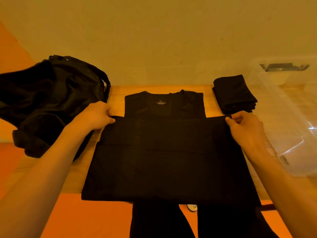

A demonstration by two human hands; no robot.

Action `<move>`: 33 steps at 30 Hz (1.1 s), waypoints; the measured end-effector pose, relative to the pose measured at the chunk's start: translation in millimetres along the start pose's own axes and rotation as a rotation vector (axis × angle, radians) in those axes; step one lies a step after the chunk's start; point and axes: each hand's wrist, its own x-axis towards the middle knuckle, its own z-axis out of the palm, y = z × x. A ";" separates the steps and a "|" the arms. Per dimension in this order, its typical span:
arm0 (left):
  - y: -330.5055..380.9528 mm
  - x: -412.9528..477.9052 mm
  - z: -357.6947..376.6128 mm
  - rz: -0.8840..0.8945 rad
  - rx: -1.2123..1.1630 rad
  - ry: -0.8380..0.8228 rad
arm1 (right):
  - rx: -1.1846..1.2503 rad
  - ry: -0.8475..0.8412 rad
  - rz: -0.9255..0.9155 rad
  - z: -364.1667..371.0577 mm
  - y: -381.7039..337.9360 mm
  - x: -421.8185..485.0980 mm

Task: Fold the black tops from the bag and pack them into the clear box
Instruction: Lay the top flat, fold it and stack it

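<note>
Pinching the black top point(163, 152) at both ends of its turned-up edge, I hold the cloth between thumb and curled fingers: my left hand point(96, 117) grips the corner at centre left of the frame and my right hand point(243, 125) grips the matching corner at centre right. That edge runs straight between my hands, just below the armholes.

The top lies flat on the wooden desk point(116, 93) in the middle of the frame. Its neckline points to the upper part of the picture, and a small pale size label shows inside the collar. Its lower edge reaches the desk's near edge.

At the left of the frame the black bag point(51, 100) sits slumped and open on the desk, with dark cloth showing inside. My left forearm crosses its near corner.

At upper right a stack of folded black tops point(235, 93) rests on the desk, just left of the clear box point(291, 117) and outside it. I cannot tell whether the two touch. The box fills the right edge of the frame, and a dark clip shows on its far end.

At the bottom of the frame my dark trouser legs point(154, 220) stand on the orange floor point(85, 217), with a white shoe point(192, 207) between them.
</note>
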 end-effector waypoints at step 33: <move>20.8 -46.0 18.1 0.243 -0.202 0.716 | -0.307 0.067 -0.305 11.7 -35.3 -15.7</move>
